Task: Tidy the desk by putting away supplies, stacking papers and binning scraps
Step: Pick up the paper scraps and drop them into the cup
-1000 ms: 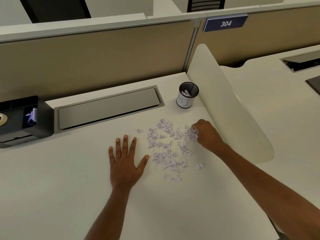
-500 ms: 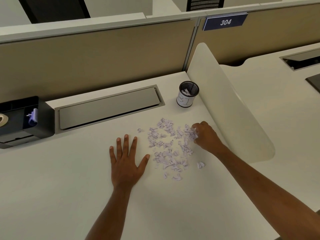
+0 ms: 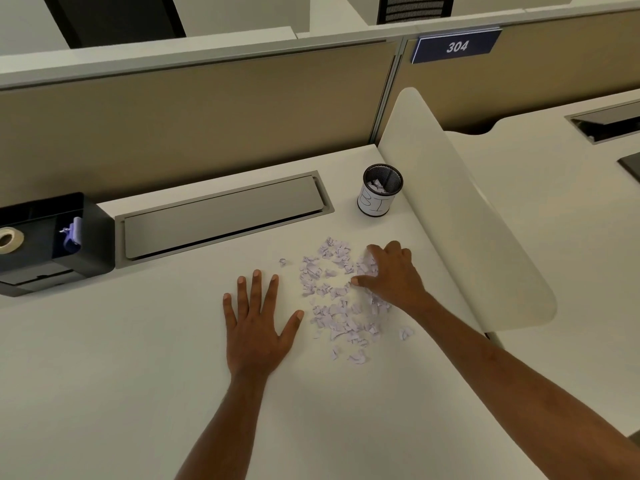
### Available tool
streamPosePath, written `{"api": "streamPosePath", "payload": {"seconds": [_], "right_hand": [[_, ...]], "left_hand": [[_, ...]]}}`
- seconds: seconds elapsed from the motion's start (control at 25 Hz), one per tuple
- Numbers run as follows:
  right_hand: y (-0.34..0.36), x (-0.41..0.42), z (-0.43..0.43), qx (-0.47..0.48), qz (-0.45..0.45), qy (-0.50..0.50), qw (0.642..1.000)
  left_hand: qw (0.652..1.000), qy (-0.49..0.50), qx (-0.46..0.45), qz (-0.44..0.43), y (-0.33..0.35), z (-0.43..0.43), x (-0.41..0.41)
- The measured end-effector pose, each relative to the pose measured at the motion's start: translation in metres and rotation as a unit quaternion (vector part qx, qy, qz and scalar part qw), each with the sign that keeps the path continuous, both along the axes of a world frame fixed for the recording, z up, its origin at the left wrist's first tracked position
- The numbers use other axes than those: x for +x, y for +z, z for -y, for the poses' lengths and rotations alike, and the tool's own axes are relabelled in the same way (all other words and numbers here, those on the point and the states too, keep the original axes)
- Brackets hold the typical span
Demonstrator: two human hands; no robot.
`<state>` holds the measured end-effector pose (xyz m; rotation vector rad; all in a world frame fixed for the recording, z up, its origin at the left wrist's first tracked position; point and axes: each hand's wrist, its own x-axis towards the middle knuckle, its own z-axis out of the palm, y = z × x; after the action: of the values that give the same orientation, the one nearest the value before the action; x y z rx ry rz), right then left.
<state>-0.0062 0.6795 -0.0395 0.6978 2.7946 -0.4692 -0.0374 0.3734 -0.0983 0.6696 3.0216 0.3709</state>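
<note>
Scrap duty at desk 304: a person's right hand (image 3: 391, 275), which a second ago was bunched in a fist at the far edge of the litter, now sits lower on the paper scraps (image 3: 332, 299), fingers curled over a clump and thumb stretched out across them. The left hand (image 3: 258, 327) has not moved; it lies flat and spread on the worktop (image 3: 138, 358), just beside the pile. The scraps lie strewn between the two hands, most of them uncollected. The mesh cup (image 3: 381, 190) serving as the bin stands beyond the right hand, apart from it, with a few scraps already inside. The shift suggests another handful is being raked together, and several more trips to the cup look likely.
</note>
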Motion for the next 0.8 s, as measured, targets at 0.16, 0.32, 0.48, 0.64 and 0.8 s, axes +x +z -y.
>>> {"api": "streamPosePath", "payload": {"seconds": [0.16,0.32,0.48,0.64,0.8], "right_hand": [[-0.002,-0.004,0.013,0.006,-0.048,0.03,0.998],[-0.011,-0.002,0.013,0.022,-0.107,0.057,0.992],[-0.019,-0.002,0.01,0.021,-0.142,0.081,0.986],[-0.021,-0.006,0.004,0.014,-0.144,0.083,0.986],[-0.019,-0.011,-0.004,-0.015,-0.131,0.075,0.988]], "left_hand": [[1.0,0.0,0.004,-0.004,0.0,0.0,0.0],[1.0,0.001,0.009,-0.004,-0.001,0.0,0.0],[1.0,0.0,0.01,-0.005,-0.001,0.0,0.0],[1.0,0.001,0.0,-0.008,-0.001,0.0,0.0],[1.0,0.0,-0.006,-0.007,0.0,0.0,0.0]]}}
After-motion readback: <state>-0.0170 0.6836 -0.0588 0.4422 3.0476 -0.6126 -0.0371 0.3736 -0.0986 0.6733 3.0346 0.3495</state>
